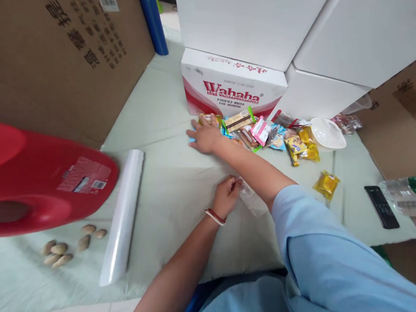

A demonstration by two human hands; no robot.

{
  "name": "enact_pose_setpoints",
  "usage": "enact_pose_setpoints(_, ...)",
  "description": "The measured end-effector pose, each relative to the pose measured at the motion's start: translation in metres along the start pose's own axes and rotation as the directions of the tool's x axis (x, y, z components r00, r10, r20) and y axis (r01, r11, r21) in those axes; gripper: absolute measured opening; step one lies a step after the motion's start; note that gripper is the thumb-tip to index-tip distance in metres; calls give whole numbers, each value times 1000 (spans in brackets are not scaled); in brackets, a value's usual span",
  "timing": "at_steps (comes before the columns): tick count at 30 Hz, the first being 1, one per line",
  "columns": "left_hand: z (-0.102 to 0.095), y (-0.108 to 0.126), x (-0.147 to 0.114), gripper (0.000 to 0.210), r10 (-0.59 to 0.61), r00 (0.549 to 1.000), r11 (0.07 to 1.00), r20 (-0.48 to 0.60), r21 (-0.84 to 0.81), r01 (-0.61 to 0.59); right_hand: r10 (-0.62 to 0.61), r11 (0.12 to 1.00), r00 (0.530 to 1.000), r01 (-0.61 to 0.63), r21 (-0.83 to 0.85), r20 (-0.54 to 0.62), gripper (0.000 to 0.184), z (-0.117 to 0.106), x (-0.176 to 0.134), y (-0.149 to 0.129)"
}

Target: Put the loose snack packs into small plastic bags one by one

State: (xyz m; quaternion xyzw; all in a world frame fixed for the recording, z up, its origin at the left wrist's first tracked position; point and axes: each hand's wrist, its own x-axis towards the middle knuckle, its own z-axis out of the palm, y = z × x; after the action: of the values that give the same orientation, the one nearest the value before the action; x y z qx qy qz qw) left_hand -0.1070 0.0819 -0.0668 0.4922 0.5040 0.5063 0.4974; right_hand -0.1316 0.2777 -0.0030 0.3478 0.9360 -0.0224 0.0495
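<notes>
My left hand (225,196), with a red and a pale bracelet at its wrist, is closed on the edge of a clear plastic bag (253,202) just above the cloth. Reaching across it, my right hand (206,136) lies palm down with fingers spread at the left end of a pile of small wrapped snacks (239,120). A yellow packet touches or lies just behind its fingertips, and a bit of blue wrapper shows beside its thumb. What lies under the palm is hidden. A pink-and-white packet (261,130) and yellow packets (296,144) lie further right.
Behind the snacks stands a Wahaha box (234,89) under white cartons. To the right are a white bowl (328,133), a lone yellow packet (326,184), a phone (381,206) and a bottle (408,194). Leftward are a plastic-film roll (122,216), a red jug (49,178) and several nuts (59,248).
</notes>
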Motion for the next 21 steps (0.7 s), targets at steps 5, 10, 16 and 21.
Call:
enact_pose_setpoints(5,2,4,-2,34,0,1000,1000,8,8,0,22,998,999,-20,54,-42,45,5,-65,35)
enact_pose_setpoints(10,-3,5,1,38,-33,999,999,28,-7,33,40,971,999,-32,237,-31,61,-3,-109,42)
enact_pose_setpoints(16,-9,12,5,38,-129,992,991,6,-24,129,307,835,876,-61,547,-372,51,-39,-203,50)
enact_pose_setpoints(21,-7,6,4,36,-148,988,988,-50,-45,146,678,620,697,-372,691,-233,49,13,-312,41)
